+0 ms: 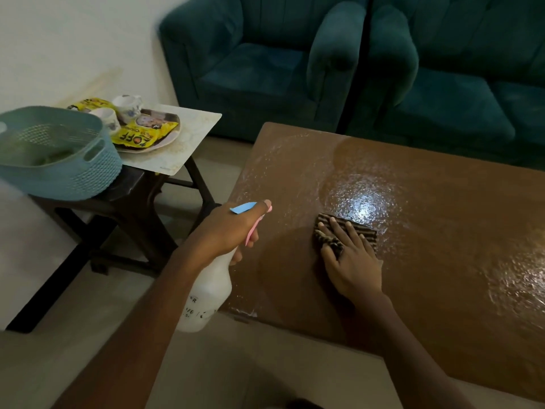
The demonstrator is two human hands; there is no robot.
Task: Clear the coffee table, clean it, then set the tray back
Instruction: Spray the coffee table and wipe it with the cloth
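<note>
The brown coffee table [442, 231] is wet with spray droplets that shine under the light. My right hand [351, 261] lies flat on a striped brown cloth [362, 228], pressing it onto the tabletop near the left part. My left hand [233, 228] grips a white spray bottle [209, 287] with a pink trigger and blue nozzle, held just off the table's left edge. The tray [188, 137], pale and patterned, sits on a dark side table at the left and carries a plate, two cups [128, 106] and yellow snack packets [141, 134].
A light blue plastic basket [59, 160] stands on the dark side table [132, 202] beside the tray. Two teal armchairs [265, 63] stand behind the coffee table. Pale floor lies between the side table and the coffee table.
</note>
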